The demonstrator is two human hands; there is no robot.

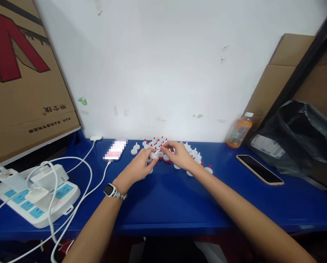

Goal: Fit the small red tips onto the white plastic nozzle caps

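Several small white round plastic parts (194, 152), some with red tips (156, 141), lie clustered on the blue table (163, 197) near the white wall. My left hand (137, 168), with a watch on the wrist, pinches one white part (154, 155) between thumb and fingers. My right hand (180, 155) meets it from the right, fingertips closed over the same spot; whether it holds a small piece is too small to tell. More white parts lie right of my right wrist.
A white power strip (36, 199) with chargers and cables sits at the left. A phone on a cable (115, 149) lies left of the parts, another phone (259, 169) at right. An orange drink bottle (238, 131), a black bag (295, 135) and cardboard boxes (21, 76) line the edges.
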